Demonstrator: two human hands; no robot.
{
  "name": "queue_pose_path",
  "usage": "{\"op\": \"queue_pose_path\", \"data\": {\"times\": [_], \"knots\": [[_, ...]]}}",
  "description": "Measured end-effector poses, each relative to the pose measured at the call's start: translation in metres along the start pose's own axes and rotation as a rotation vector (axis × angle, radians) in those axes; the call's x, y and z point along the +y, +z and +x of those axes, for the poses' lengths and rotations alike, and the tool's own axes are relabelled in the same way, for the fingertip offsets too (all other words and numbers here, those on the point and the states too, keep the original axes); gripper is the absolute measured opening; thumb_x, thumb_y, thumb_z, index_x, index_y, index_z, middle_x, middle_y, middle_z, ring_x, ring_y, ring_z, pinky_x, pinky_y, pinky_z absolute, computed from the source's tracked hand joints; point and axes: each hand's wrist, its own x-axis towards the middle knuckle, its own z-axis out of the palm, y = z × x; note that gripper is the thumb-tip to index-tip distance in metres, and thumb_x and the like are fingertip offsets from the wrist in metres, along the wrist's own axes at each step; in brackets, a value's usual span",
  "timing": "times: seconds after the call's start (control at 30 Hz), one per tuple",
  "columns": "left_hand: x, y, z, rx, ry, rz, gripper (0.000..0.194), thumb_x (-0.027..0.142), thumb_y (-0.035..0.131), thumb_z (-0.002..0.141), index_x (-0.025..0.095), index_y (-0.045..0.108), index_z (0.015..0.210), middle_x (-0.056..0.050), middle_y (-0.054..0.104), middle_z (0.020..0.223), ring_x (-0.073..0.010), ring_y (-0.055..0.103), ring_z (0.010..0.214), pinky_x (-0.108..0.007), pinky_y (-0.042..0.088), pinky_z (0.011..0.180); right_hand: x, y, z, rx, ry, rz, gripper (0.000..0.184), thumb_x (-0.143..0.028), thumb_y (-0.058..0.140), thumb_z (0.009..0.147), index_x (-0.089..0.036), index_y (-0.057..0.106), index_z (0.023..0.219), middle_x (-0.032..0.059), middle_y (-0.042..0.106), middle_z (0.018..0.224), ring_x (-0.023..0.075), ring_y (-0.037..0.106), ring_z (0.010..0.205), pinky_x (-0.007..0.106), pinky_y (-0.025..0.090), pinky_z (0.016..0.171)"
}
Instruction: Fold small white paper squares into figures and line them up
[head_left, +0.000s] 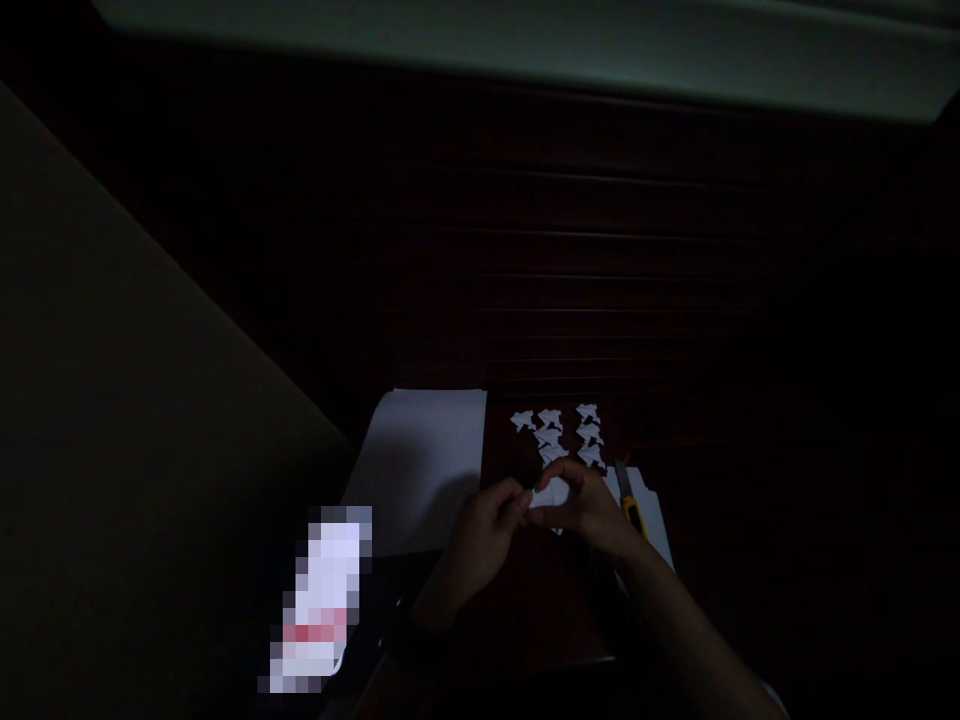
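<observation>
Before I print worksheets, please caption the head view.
Left hand and right hand hold white paper near folded paper shapes and a yellow-handled knife.

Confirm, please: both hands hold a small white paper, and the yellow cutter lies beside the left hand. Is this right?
Not fully: in the head view, the yellow cutter lies beside the right hand, not the left hand. Both hold the small white paper.

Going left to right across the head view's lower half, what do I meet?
Pixelated bright patch, large white sheet, left hand, small white paper between the hands, right hand, yellow-handled cutter.
</observation>
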Motion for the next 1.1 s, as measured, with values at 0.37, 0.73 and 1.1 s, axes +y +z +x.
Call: {"op": "queue_pose_path", "data": {"times": [0.37, 0.73, 1.1], "knots": [[0.005, -0.002, -0.002, 0.004, 0.019, 0.079, 0.024, 0.029, 0.039, 0.087, 0.02, 0.049, 0.067, 0.003, 0.052, 0.063, -0.0135, 0.048, 0.06, -0.023, 0.032, 0.055, -0.006, 0.001, -0.001, -0.008, -0.028, 0.03, 0.038, -0.025, 0.076, 0.062, -0.022, 0.054, 0.093, 0.0001, 0.056, 0.089, 0.0189, 0.052, 0.089, 0.029, 0.043, 0.076], [0.003, 0.002, -0.003, 0.039, 0.067, 0.201, 0.022, 0.028, 0.039, 0.089, 0.021, 0.049, 0.07, 0.001, 0.056, 0.067, -0.0145, 0.05, 0.063, -0.025, 0.032, 0.058, 0.007, 0.003, 0.002, 0.001, -0.053, 0.069, 0.06, -0.018, 0.081, 0.053, -0.025, 0.056, 0.107, 0.0016, 0.058, 0.107, 0.0216, 0.052, 0.102, 0.034, 0.041, 0.088], [0.006, 0.0, -0.002, 0.048, 0.077, 0.229, 0.024, 0.025, 0.039, 0.087, 0.022, 0.053, 0.069, 0.0, 0.06, 0.07, -0.016, 0.053, 0.065, -0.025, 0.034, 0.059, 0.009, 0.007, 0.002, 0.002, 0.066, 0.192, 0.049, -0.015, 0.077, 0.053, -0.023, 0.061, 0.098, 0.0004, 0.061, 0.095, 0.0164, 0.058, 0.079, 0.025, 0.047, 0.061]]}}
